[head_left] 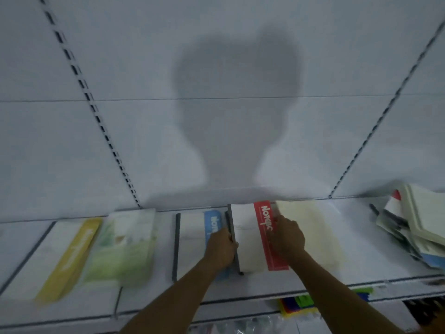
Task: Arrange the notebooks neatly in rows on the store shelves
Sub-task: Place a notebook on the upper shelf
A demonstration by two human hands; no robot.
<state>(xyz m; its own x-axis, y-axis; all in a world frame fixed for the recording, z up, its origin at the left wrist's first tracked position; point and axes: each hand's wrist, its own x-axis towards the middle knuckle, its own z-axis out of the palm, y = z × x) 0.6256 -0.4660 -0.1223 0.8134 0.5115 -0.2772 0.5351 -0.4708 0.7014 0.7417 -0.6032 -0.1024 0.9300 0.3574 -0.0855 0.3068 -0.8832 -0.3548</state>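
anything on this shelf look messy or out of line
Yes: the pile of notebooks at the shelf's far right is a jumbled, tilted heap, unlike the flat row to its left. The red-banded notebook between both hands also sits slightly angled.
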